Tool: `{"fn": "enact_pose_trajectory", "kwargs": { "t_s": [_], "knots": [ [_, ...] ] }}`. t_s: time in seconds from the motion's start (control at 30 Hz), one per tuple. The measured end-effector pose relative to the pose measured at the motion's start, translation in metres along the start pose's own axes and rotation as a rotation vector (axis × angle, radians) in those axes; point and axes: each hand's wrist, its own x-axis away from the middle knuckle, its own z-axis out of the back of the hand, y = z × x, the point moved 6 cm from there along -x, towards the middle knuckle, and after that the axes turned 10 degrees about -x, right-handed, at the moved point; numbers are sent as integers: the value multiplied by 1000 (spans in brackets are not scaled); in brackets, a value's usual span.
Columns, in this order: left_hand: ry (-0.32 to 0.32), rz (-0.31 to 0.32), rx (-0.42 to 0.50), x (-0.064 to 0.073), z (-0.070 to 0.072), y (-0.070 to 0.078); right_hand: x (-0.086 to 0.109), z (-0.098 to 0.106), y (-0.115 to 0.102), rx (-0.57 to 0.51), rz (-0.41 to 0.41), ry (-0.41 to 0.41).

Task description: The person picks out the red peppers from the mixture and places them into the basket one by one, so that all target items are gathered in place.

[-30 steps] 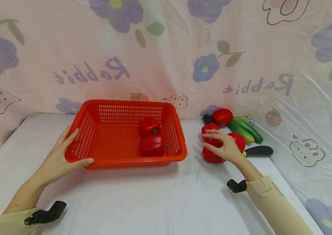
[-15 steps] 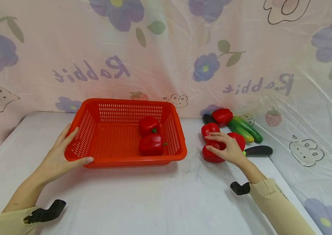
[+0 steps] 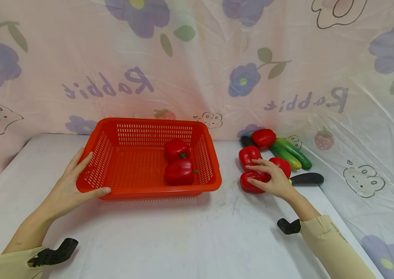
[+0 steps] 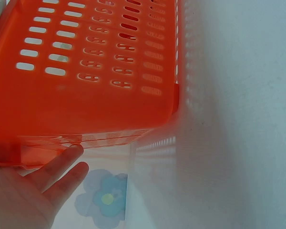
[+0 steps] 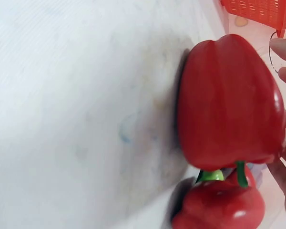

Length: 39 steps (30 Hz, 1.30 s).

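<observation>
My left hand point(image 3: 66, 188) spans the front left corner of a red plastic basket point(image 3: 155, 190), fingers along the side rim and thumb over the front rim. In the left wrist view its straight fingers point(image 4: 66, 171) lie by the basket's wall. Two red bell peppers point(image 3: 179, 172) lie inside at the right. My right hand point(image 3: 275, 180) is over the nearest red bell pepper point(image 5: 231, 102) of the group outside, thumb and fingers spread around its top. Behind lie a second bell pepper point(image 3: 249, 155) and a third point(image 3: 282, 166), partly hidden by the hand.
At the back right are another red bell pepper point(image 3: 264, 138), two cucumbers point(image 3: 292, 153) and a dark vegetable point(image 3: 247, 142). An eggplant point(image 3: 306, 179) lies right of the right hand. A patterned curtain point(image 3: 197, 69) stands behind the white table point(image 3: 183, 240).
The right hand has shifted slightly right and toward the front, from above the middle of the pepper group to the nearest pepper. The left hand and basket look the same.
</observation>
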Motion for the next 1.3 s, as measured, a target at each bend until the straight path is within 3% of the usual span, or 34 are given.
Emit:
{"fn": "enact_pose_trajectory", "kwargs": {
  "t_s": [0.43,1.3],
  "knots": [
    [-1,3,-6,0,0,-1,9,4,2,-4,26,-55],
    [-3,3,2,0,1,1,22,5,13,10,49,-44]
  ]
}}
